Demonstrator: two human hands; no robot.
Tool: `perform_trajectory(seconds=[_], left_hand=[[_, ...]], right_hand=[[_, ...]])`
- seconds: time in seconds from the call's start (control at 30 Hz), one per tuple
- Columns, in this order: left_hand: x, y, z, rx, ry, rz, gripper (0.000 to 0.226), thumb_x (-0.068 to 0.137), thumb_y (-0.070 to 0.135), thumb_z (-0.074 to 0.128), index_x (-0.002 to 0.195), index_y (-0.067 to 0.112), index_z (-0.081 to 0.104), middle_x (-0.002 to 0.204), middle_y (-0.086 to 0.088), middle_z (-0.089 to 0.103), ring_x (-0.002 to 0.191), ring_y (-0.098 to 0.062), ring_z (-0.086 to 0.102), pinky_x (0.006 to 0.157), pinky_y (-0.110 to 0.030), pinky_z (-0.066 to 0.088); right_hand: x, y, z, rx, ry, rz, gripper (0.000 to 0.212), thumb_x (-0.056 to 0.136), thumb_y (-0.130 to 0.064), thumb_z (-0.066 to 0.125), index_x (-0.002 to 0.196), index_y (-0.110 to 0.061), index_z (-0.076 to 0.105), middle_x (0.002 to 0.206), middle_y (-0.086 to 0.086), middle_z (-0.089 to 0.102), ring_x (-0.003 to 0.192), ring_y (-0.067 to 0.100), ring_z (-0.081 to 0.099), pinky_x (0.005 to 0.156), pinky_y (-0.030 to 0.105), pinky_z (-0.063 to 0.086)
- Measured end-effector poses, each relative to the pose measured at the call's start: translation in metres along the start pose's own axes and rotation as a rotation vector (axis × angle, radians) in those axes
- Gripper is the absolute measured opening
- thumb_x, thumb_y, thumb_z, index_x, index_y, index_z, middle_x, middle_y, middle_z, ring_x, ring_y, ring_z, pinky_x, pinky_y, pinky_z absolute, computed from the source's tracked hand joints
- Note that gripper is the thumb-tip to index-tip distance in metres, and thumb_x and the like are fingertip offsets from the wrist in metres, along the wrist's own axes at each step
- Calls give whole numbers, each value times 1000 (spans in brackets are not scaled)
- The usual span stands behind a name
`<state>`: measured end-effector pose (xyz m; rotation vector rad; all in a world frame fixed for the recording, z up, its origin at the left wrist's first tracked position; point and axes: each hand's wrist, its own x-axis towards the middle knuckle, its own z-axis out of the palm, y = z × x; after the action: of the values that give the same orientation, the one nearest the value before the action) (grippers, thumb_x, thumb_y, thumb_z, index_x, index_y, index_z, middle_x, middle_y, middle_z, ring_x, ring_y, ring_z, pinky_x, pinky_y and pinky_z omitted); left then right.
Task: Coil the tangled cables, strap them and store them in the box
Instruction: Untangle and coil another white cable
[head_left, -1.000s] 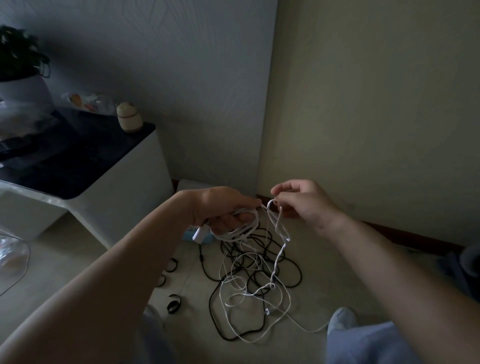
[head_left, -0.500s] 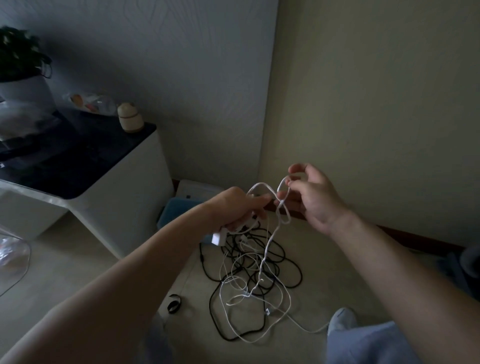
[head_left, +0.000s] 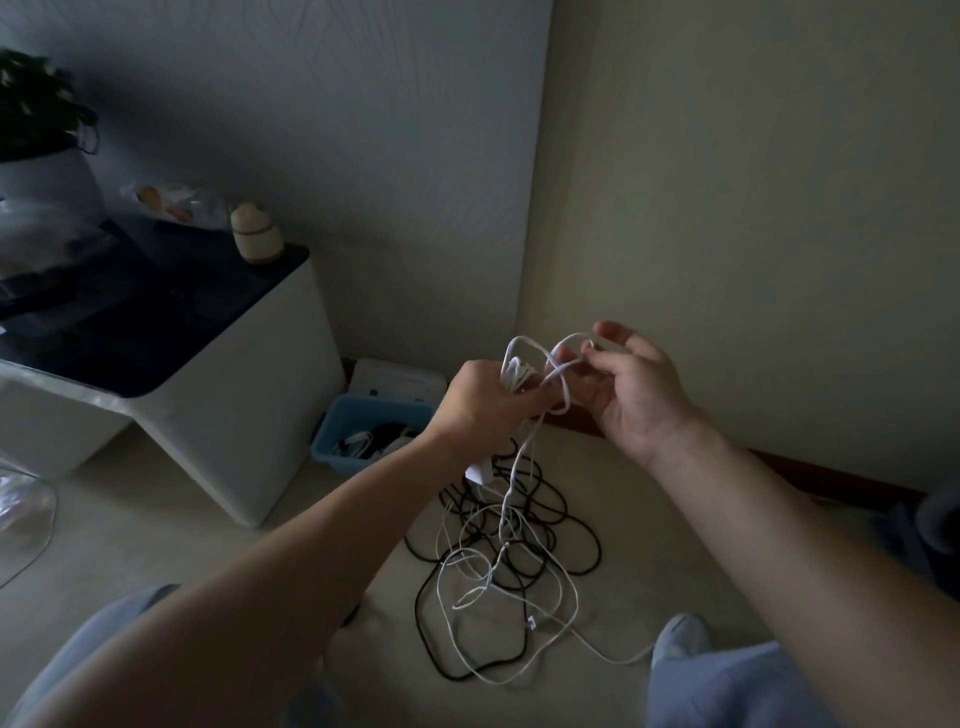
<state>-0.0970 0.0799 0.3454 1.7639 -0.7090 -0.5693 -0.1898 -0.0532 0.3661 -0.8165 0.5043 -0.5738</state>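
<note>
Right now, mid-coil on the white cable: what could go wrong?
1. The white cable hangs from the left hand into the black cable loops on the floor; pulling may tighten a snag.
2. The right hand pinches only one loop, so the unstrapped coil could spill.
3. The dangling white plug may catch.

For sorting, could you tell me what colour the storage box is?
The box is light blue; head view.

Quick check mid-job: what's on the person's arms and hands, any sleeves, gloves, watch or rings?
The left forearm and right forearm are bare as far as the frame shows, no sleeve edge in view. The left hand and right hand wear no gloves; neither wrist carries a watch or band. No ring shows, though the light is dim.
</note>
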Motion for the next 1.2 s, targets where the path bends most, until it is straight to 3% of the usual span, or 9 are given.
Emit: perform_trajectory(seconds=[0.17,0.33,0.43,0.53,0.6,0.7,0.83,1.03,1.2], left_hand=[[2,-1,-11,-156,98,-78,33,83,43,79,64,16,73,49,5,54,40,-8,43,41,-25,39],[7,0,-14,-295,231,-161,34,83,45,78,62,19,71,46,6,54,38,-9,48,42,-22,40],[9,-4,-15,-216,253,-164,42,84,53,74,57,21,70,46,4,49,38,-10,43,42,-23,38],[18,-9,-26,-12,337,-123,46,85,56,71,60,17,68,41,9,50,37,-3,45,41,-20,38],[22,-12,-37,176,368,-66,48,88,53,69,56,18,61,40,15,50,38,-3,47,36,-13,31],[27,-20,-50,330,362,-21,50,89,53,67,57,16,55,45,11,52,40,-5,43,37,-19,34],[30,-25,-50,354,348,-55,43,93,42,59,63,11,54,58,2,53,54,-16,47,48,-29,37],[27,-16,-42,213,206,-61,41,92,40,63,60,15,59,46,11,47,45,-7,40,45,-23,35],[18,-10,-31,187,128,19,46,90,50,61,54,21,58,42,13,49,40,-2,40,41,-15,31]], right_hand=[[0,-5,-11,-266,-59,-10,29,92,0,50,115,-14,60,104,10,74,89,25,73,68,41,60],[-15,16,-4,-806,-307,212,23,96,-35,62,115,-22,64,104,-1,77,99,15,72,87,39,53],[-19,23,6,-779,-283,97,17,96,-38,63,102,-22,66,89,-7,72,86,15,68,79,35,54],[-11,13,6,-837,-96,-210,16,97,-27,64,81,-23,63,58,-18,53,52,-1,46,50,18,38],[-5,2,1,-659,-10,-204,19,96,-20,64,77,-21,63,51,-15,43,41,4,33,39,19,26],[0,-7,-5,-491,136,-167,20,92,-17,64,73,-19,63,47,-10,32,39,8,25,39,17,20],[2,7,-7,-580,279,-171,20,87,-21,60,68,-20,61,45,-12,37,40,9,32,42,22,28],[-1,16,-1,-773,63,-102,29,94,-8,48,72,-9,67,57,7,58,54,21,54,54,29,46],[-6,22,7,-939,-108,-128,25,103,-34,50,87,-22,66,57,-14,57,55,4,52,51,22,35]])
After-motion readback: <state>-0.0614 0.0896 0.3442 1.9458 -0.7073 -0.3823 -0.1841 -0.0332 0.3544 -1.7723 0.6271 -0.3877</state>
